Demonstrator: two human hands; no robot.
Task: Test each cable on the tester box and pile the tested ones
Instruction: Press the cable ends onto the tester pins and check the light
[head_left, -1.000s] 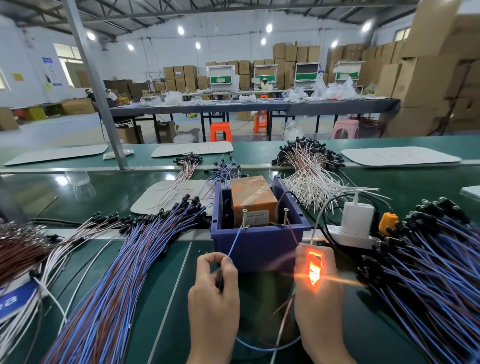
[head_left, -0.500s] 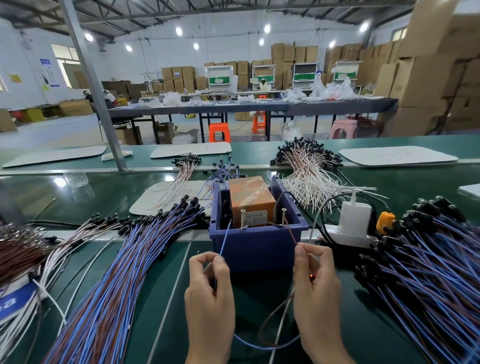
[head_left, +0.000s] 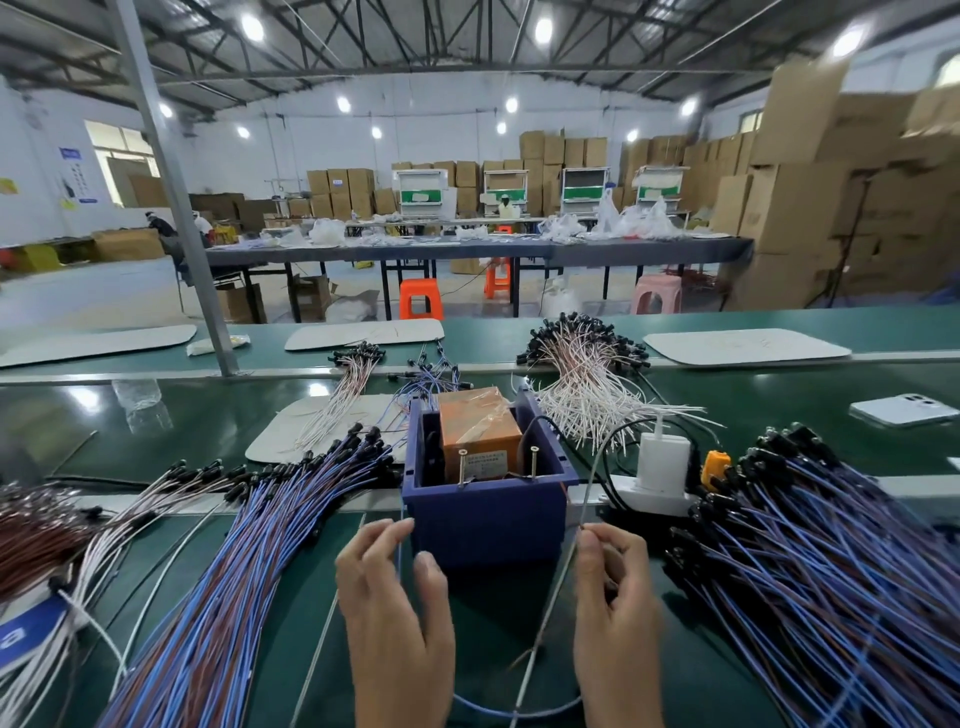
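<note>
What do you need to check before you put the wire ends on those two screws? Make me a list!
1. Left hand grips one end of the blue cable: ok.
2. Right hand pinches the other end: ok.
3. Ends on the two screws of the tester box: not ok, both are in front of the box.
4. Cable loop clear of the cable piles: ok, it lies between the wrists.
5. White adapter seated in the power strip: ok.
6. Tester switched on: cannot tell.
</note>
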